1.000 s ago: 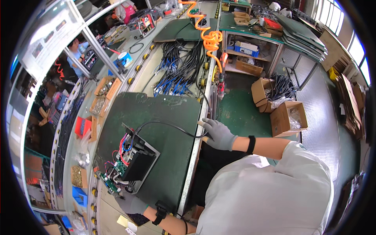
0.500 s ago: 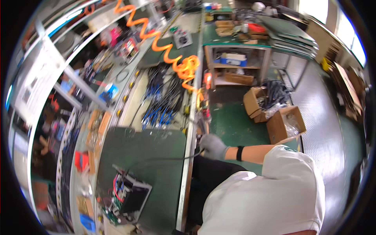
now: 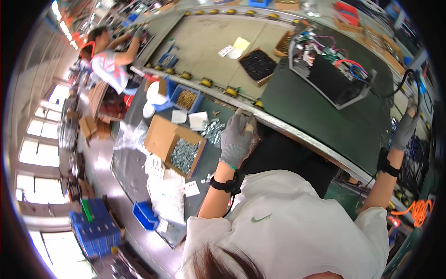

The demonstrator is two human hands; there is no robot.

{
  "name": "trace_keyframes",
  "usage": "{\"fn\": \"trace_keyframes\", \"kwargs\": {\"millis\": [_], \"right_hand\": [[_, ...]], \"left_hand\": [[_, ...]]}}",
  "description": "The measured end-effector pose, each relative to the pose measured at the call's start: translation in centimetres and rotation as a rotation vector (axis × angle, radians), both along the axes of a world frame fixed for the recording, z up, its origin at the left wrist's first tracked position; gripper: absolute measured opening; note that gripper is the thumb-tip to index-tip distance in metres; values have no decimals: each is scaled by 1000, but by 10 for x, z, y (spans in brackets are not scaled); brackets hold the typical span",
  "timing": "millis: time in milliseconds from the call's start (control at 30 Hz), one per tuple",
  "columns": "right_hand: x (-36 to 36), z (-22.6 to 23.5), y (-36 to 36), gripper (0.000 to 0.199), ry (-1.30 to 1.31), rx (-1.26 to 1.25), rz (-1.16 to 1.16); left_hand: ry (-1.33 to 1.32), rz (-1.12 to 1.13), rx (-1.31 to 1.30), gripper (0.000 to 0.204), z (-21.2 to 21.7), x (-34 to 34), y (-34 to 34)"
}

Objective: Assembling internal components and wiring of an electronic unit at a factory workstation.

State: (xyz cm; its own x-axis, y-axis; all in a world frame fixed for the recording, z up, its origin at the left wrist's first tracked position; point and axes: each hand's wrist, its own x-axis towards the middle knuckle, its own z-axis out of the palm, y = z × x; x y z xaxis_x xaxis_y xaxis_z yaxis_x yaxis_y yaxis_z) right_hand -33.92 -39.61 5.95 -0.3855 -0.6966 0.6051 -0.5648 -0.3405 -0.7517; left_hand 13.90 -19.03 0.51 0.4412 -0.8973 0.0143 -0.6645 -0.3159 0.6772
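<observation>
Two gloved hands are spread: left hand (image 3: 237, 136) laid half-curled by loose metal screws (image 3: 213, 130) on the desk (image 3: 211, 160) (hold unclear), right hand (image 3: 405, 129) closed on black cable (image 3: 403, 76); slack should be kept.

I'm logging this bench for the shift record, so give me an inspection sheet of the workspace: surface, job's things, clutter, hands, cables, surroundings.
Surface: dark green bench mat, beside a roller conveyor rail.
Job's things: open black metal electronics chassis with coloured wiring; black cable running from it.
Clutter: cardboard box of silvery screws, blue bin of brass parts, loose silvery hardware, white plastic bags.
Hands: grey-gloved left hand flat at the bench edge, grip open; grey-gloved right hand at the cable, grip unclear.
Cables: orange coiled hose.
Surroundings: co-worker at the far bench.
</observation>
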Motion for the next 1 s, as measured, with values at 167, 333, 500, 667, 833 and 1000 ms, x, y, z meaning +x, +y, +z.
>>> {"fn": "trace_keyframes", "kwargs": {"millis": [167, 333, 500, 667, 833, 1000], "right_hand": [[70, -6, -21, 52, 732, 161, 474], [91, -28, -23, 49, 805, 156, 238], [82, -47, -31, 48, 850, 39, 215], [72, -63, -41, 45, 746, 64, 253], [75, -63, -41, 47, 732, 102, 184], [86, -54, -36, 45, 775, 21, 246]], "left_hand": [[81, 261, -37, 50, 1, 25, 84], [-84, 662, -164, 22, 13, 85, 164], [-587, 1083, 590, 18, 20, 170, 271], [-197, 796, 853, 48, -9, 216, 335], [-275, 785, 735, 102, -35, 200, 334], [-350, 850, 747, 101, -34, 188, 311]]}}
